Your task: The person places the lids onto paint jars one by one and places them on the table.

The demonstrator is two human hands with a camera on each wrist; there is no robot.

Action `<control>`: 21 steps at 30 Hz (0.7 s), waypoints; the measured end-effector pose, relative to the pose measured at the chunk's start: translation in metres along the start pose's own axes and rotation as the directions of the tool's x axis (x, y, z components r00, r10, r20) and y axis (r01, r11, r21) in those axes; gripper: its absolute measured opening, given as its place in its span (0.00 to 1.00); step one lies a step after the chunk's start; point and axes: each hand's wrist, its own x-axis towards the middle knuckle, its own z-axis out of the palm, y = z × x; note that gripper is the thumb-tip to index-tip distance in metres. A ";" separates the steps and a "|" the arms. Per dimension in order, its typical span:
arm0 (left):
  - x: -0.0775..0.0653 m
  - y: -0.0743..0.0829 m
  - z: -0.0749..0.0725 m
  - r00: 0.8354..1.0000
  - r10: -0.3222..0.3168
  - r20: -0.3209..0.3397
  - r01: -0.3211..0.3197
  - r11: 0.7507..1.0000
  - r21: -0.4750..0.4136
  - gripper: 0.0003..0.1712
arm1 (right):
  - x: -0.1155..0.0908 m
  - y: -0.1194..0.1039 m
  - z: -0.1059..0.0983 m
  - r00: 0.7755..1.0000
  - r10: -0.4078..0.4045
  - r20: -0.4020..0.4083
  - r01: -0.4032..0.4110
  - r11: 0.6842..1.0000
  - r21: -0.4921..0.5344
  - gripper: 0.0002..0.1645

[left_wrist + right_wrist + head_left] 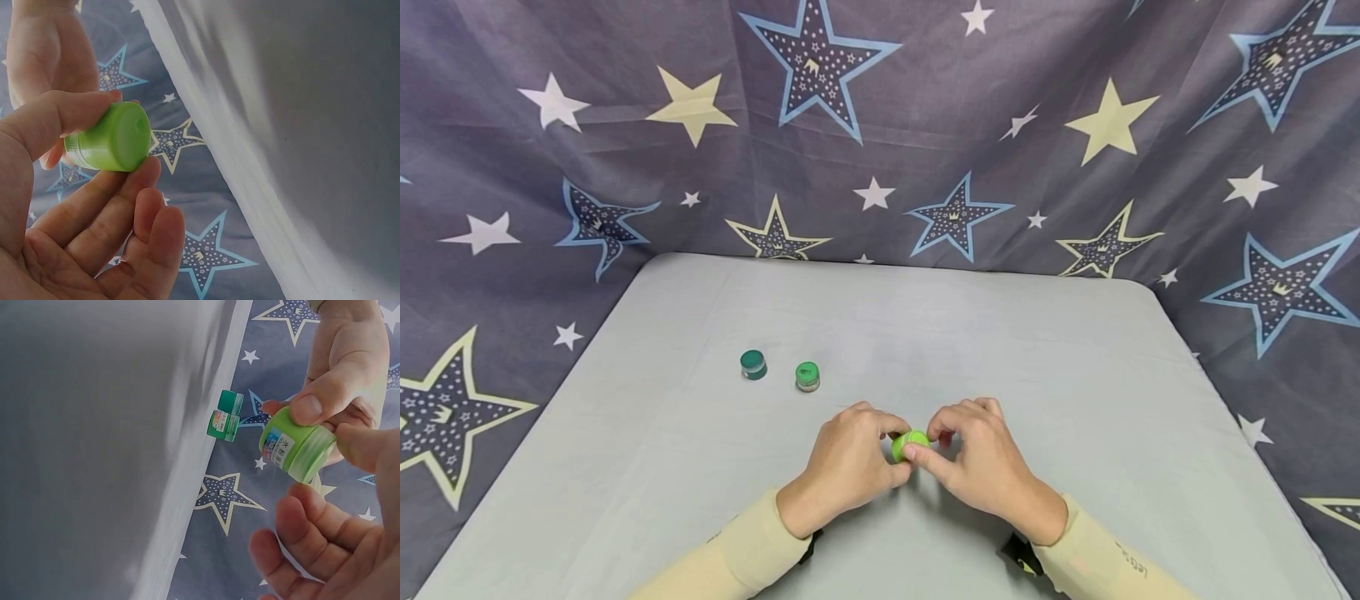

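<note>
A small lime-green paint jar (898,450) with a printed label is held between both hands, above the table's near half. My left hand (850,458) pinches the body of the jar (112,140) between thumb and fingertips, its base facing the left wrist camera. On the other side, my right hand (985,458) has its thumb and fingertip at the rim of the jar's lid (312,456), pinching it. The lid sits on the jar. In the right wrist view the other right fingers (300,534) are loosely bent, away from the jar.
Farther left on the pale grey table (1037,350) stand a dark teal jar (753,365) and a green jar (807,377), close together with their lids on. A star-patterned cloth (887,158) hangs behind the table and along its sides.
</note>
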 end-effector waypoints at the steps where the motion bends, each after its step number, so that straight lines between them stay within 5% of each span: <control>1: 0.000 0.000 0.000 1.000 -0.001 0.001 0.001 1.000 0.001 0.12 | 0.000 0.000 0.000 1.000 -0.003 -0.003 0.003 1.000 -0.004 0.18; 11: -0.001 -0.001 0.000 1.000 -0.008 0.003 0.008 1.000 -0.004 0.14 | 0.001 0.001 -0.004 0.993 -0.114 0.008 0.113 0.991 0.079 0.20; 21: -0.001 -0.001 0.000 1.000 -0.004 0.002 0.004 1.000 -0.007 0.15 | 0.001 0.000 -0.003 0.989 -0.144 0.034 0.139 0.983 0.124 0.20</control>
